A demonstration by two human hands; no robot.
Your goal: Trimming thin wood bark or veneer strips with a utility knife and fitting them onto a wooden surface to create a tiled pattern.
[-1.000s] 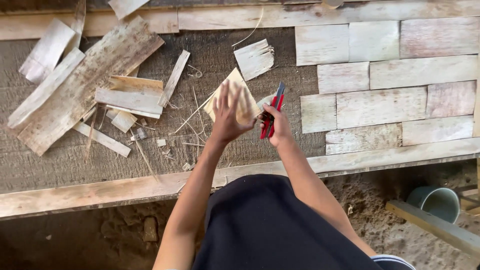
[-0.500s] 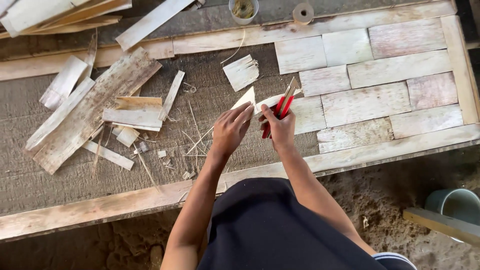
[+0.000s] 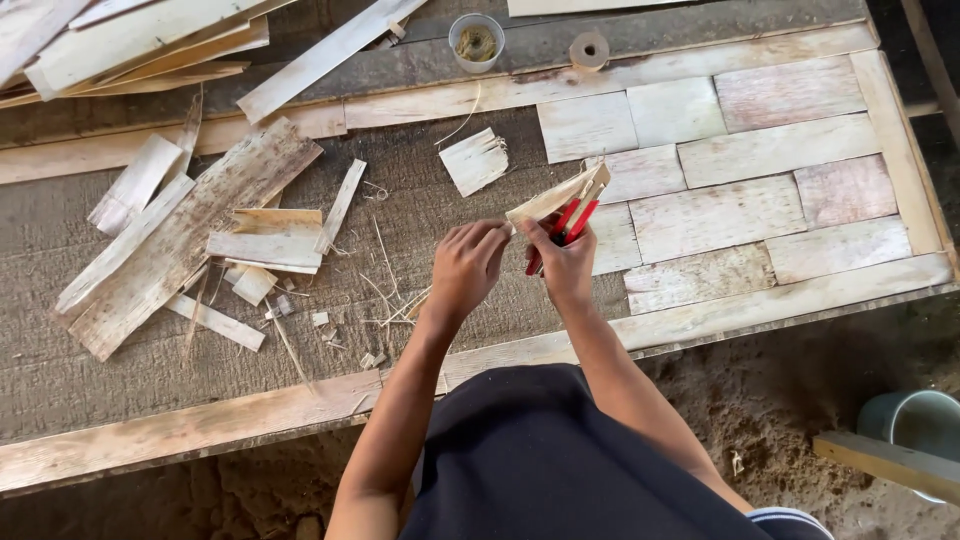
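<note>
At the far left of the surface (image 3: pixel 120 390) lies a heap of pale bark-like strips (image 3: pixel 170 240), long ones slanting across each other, with shorter offcuts (image 3: pixel 262 248) and thin fibres scattered just to their right. A small frayed square piece (image 3: pixel 474 161) lies alone further up, near a small round cup (image 3: pixel 476 40) and a spool (image 3: pixel 588 49) by the far wooden rail. Near the middle, above the dark matted part of the surface, the left hand (image 3: pixel 467 268) has its grip closed in a pinch on the near end of a thin pale sheet (image 3: pixel 552 197), which is held off the surface and tilts up toward the right. Just beside it, fingers nearly touching, the right hand (image 3: pixel 563 262) has its grip wrapped around a red utility knife (image 3: pixel 566 226), whose tip points up along the sheet's edge. To the right, flat rectangular panels (image 3: pixel 745 190) lie edge to edge in staggered rows inside the wooden frame (image 3: pixel 700 320). At the lower right, on the dirt floor, stands a grey-green bucket (image 3: pixel 920 420) beside a plank (image 3: pixel 885 462).
</note>
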